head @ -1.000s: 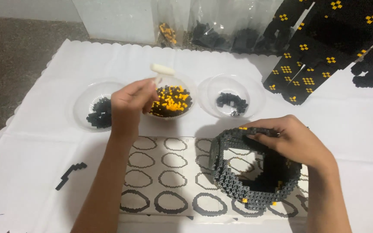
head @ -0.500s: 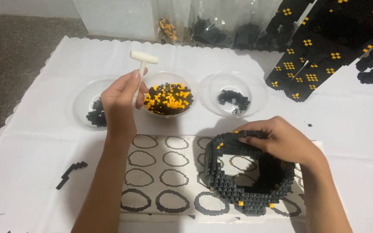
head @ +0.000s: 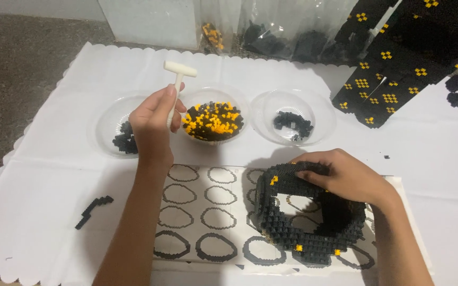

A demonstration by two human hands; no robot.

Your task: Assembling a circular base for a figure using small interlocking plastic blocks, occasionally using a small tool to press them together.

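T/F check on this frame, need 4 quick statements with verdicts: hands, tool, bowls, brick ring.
1. The left hand holds a white T-shaped tool. True.
2. The right hand rests on the black brick ring. True.
3. The middle bowl holds only black bricks. False: black and orange bricks mixed.
4. The brick ring stands inside the right bowl. False: it stands on the printed pattern sheet, nearer the person.

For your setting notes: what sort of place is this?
Probably a home hobby spot on the floor: a white scalloped paper sheet, clear plastic bowls of tiny black and yellow bricks, and a black brick ring model under the right hand.
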